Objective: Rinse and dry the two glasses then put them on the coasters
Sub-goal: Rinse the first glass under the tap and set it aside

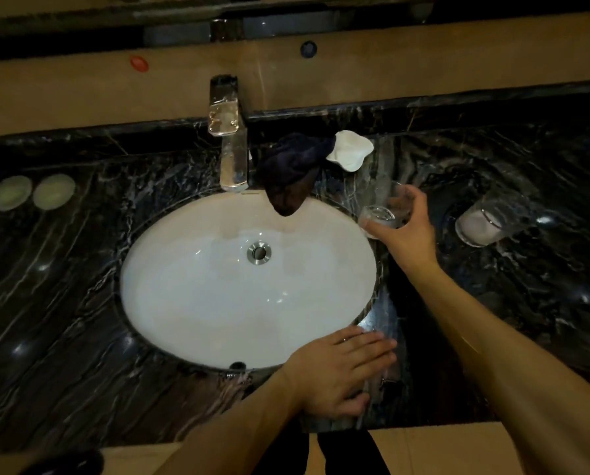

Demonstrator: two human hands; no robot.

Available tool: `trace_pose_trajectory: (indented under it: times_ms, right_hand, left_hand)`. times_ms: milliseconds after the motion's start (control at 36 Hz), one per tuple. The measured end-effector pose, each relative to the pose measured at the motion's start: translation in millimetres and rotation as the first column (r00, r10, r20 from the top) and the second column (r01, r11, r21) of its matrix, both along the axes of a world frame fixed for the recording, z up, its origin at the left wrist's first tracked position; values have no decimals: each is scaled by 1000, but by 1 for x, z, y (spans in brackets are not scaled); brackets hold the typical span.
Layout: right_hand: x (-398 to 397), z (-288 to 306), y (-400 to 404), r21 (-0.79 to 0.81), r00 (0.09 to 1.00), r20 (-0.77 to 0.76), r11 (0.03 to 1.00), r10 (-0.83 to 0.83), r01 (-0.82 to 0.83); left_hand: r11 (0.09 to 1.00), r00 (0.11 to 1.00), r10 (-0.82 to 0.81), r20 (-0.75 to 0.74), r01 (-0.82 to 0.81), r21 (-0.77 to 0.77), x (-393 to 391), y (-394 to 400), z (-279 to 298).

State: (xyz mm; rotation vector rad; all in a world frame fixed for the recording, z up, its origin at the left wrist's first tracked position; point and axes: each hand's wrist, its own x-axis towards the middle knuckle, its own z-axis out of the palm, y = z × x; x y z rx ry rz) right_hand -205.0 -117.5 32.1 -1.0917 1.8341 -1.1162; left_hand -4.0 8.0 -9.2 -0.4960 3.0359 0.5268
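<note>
My right hand (404, 231) grips a clear glass (382, 209) at the right rim of the white sink (183, 303), just above the dark marble counter. A second clear glass (485, 221) stands further right on the counter, apart from my hand. Flat on the counter at the sink's near right edge lies my left hand (338, 371), fingers spread, holding nothing. Two pale round coasters (10, 193) (54, 191) lie side by side at the far left. A dark cloth (291, 169) is heaped behind the sink, its corner hanging over the basin.
A chrome faucet (231, 152) stands at the back of the sink with no water running. A white shell-shaped dish (350, 150) sits behind the cloth. The counter's front edge (423, 423) runs just below my left hand.
</note>
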Motion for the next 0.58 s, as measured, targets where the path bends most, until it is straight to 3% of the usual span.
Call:
trace_pose_trajectory:
  times_ms: [139, 278, 444, 583]
  right_hand:
    - [10, 7, 20, 4, 995, -7, 995, 97, -97]
    - [16, 8, 38, 39, 981, -12, 980, 196, -195]
    - [28, 11, 51, 79, 965, 5, 962, 261, -261]
    - [46, 10, 55, 114, 954, 28, 947, 299, -300]
  left_hand:
    - [997, 996, 69, -48, -68, 33, 2, 2, 3]
    - [957, 953, 291, -87, -289, 40, 6, 14, -1]
    - [699, 689, 715, -119, -709, 93, 22, 36, 7]
    - [593, 591, 805, -57, -805, 17, 49, 34, 3]
